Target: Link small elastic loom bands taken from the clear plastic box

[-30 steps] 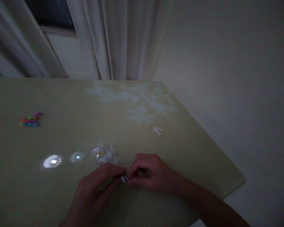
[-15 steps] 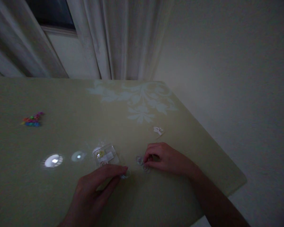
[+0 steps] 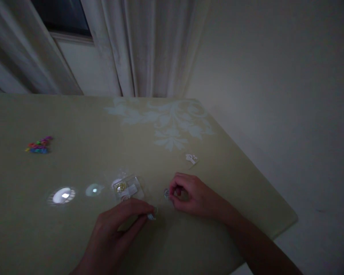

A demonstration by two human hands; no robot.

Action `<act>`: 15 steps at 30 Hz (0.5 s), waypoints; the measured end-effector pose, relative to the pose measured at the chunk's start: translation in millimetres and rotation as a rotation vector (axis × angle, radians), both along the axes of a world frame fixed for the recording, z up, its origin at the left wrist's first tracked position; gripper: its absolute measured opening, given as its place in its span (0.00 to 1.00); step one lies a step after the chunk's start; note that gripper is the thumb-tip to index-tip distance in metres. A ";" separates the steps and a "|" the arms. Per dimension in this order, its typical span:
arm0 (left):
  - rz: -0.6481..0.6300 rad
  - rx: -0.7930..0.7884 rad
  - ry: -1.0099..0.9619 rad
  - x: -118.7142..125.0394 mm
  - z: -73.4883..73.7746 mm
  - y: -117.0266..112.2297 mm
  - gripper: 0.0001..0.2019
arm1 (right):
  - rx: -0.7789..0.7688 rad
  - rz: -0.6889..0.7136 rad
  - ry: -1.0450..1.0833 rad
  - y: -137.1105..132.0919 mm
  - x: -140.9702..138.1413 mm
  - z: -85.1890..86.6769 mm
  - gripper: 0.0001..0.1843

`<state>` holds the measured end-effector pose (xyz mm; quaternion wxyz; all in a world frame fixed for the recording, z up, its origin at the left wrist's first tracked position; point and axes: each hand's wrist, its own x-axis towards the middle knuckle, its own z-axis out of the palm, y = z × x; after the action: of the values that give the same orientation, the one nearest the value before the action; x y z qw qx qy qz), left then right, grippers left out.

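My left hand is pinched shut on a small, pale, see-through ring-shaped thing, held between thumb and forefinger just above the table. To the right, my right hand has its fingertips closed at a small silvery coil. Whether it grips the coil firmly is hard to tell, as the fingers cover one side. Behind my left fingers lies a clear plastic box. A yellow coil, a whitish label and a reddish coil, partly covered by the hand, show in it.
Beyond my right hand a clear piece with a white key-like shape lies on the pale table. A bright multicoloured cluster of small pieces sits far left. Curtains hang behind, and a wall runs along the right.
My right hand has shifted slightly left, over the silvery coils; the lower one no longer shows. The ring-shaped thing in my left hand has tilted a little.
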<state>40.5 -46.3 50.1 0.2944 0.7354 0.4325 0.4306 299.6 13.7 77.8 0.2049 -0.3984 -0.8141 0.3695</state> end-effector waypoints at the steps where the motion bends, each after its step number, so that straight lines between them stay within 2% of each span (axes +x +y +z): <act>1: -0.012 -0.025 -0.004 1.2 -0.4 -0.7 0.10 | 0.014 -0.028 0.069 -3.8 -4.8 0.0 0.04; 3: -0.058 -0.057 -0.013 3.0 -1.2 -1.3 0.11 | 0.057 -0.052 0.160 -12.1 -14.5 -2.0 0.05; 7: -0.110 -0.062 -0.053 5.0 -0.8 0.3 0.10 | 0.118 -0.010 0.223 -24.4 -26.2 -8.9 0.07; 15: -0.015 -0.110 -0.084 6.5 3.2 -0.2 0.11 | 0.059 0.018 0.306 -26.9 -26.0 -9.0 0.08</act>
<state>47.1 -46.5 53.3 0.3555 0.7027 0.4373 0.4343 273.6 -13.2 68.8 0.3349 -0.3237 -0.7875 0.4036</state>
